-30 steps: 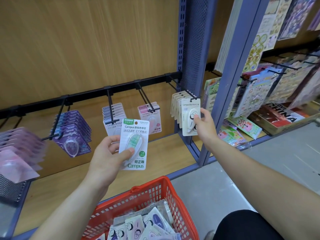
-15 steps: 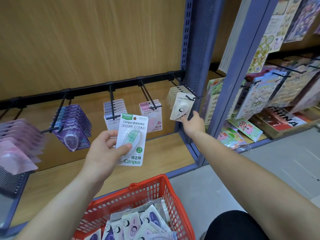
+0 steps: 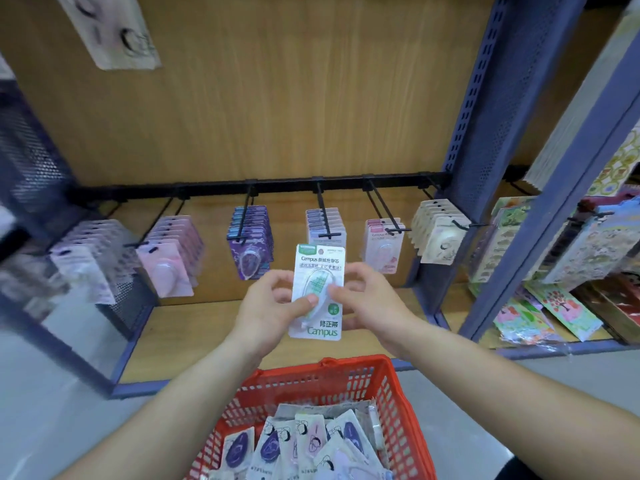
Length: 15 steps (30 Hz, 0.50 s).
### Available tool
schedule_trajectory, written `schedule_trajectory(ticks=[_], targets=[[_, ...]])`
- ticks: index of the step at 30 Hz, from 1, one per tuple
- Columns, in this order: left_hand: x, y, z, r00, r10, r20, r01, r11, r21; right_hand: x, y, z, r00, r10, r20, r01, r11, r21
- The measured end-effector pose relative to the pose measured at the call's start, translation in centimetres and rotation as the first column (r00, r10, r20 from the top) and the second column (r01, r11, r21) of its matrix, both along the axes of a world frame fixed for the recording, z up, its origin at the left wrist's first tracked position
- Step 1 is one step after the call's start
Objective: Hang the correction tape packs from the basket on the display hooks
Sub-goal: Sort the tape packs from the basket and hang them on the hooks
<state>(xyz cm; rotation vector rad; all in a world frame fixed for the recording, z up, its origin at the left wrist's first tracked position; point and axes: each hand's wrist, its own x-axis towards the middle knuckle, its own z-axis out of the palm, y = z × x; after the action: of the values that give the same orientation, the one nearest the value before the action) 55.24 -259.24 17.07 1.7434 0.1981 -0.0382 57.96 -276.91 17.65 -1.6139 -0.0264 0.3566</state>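
Pinching the green pack (image 3: 320, 268) upright, left hand (image 3: 270, 306) thumbs its blister; right hand (image 3: 375, 306) curls fingers round its right edge.

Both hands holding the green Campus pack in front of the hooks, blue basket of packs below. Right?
One thing is off: the basket is red, not blue, as the head view shows. The rest holds: the left hand and right hand both hold the green Campus pack in front of the hooks.

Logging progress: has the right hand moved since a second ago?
Yes: the right hand has come left from the cream packs by the blue post to grip the green pack.
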Motion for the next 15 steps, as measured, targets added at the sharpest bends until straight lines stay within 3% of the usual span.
schedule_trajectory(ticks=[6,15], targets=[[-2.3,4.7,0.6,0.996,0.021,0.090,-0.046,0.958,0.284,-1.6,3.4,-0.7,0.998,0.053,0.029,-0.051,0.996,-0.074],[-6.0,13.0,4.9,0.994,0.034,0.100,-0.092,0.747,0.658,-2.1,11.5,1.8,0.972,0.129,0.198,-0.101,0.984,-0.144]])
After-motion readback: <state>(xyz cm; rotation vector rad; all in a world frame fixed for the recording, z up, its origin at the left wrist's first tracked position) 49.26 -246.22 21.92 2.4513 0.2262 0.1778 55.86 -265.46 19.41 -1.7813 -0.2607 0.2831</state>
